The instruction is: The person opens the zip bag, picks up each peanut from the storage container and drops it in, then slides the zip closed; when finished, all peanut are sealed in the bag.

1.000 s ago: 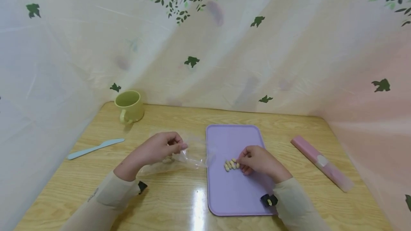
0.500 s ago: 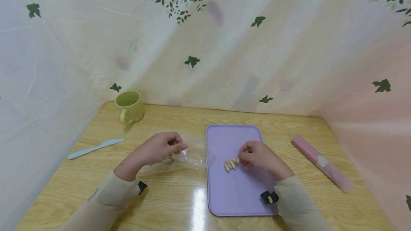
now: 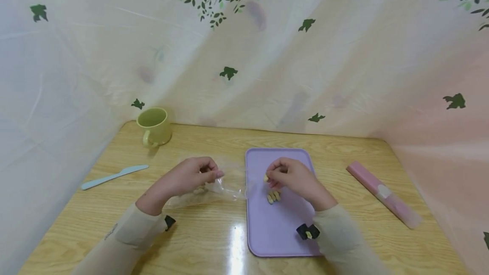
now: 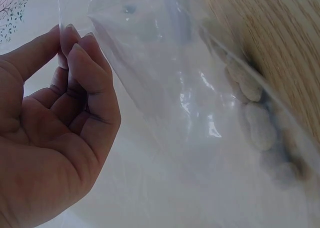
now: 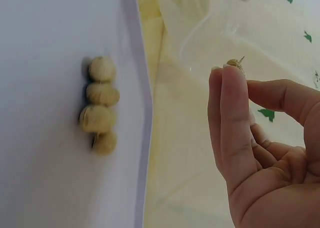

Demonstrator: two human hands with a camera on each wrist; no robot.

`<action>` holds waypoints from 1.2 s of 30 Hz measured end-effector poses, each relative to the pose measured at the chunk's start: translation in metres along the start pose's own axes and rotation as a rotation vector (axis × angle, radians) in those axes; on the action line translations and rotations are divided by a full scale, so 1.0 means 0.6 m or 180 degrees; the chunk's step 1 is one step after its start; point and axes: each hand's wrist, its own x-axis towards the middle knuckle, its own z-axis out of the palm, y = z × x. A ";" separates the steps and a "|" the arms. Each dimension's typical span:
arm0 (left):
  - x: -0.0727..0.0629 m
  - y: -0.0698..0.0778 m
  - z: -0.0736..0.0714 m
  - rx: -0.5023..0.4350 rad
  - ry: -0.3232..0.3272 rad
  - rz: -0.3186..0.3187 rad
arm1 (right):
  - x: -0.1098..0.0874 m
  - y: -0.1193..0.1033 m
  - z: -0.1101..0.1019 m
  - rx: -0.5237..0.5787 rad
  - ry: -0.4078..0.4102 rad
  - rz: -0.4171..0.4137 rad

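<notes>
Lilac tray (image 3: pixel 271 232) as landmark: right hand (image 3: pixel 292 178) pinches one peanut (image 3: pixel 266 178) above it; left hand (image 3: pixel 191 176) pinches clear bag (image 4: pixel 170 102), mostly left of it. Bagging apparently underway; next move likely needs the bag open.

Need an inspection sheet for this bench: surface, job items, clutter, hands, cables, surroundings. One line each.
Surface: wood-grain table, with a glare streak near the front.
Job items: purple tray bearing a row of four peanuts; clear bag, mostly left of the tray, with more peanuts inside.
Clutter: green mug upright at back left; light blue knife in front of it; long pink packet right of the tray.
Hands: left hand pinches the bag's edge; right hand holds a single peanut above the tray.
Cables: nothing seen.
Surroundings: pale sheeting with green leaf prints.
</notes>
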 end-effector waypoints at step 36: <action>0.000 -0.002 0.002 -0.0063 -0.0007 -0.0004 | 0.002 0.002 0.021 0.0095 0.0099 0.0060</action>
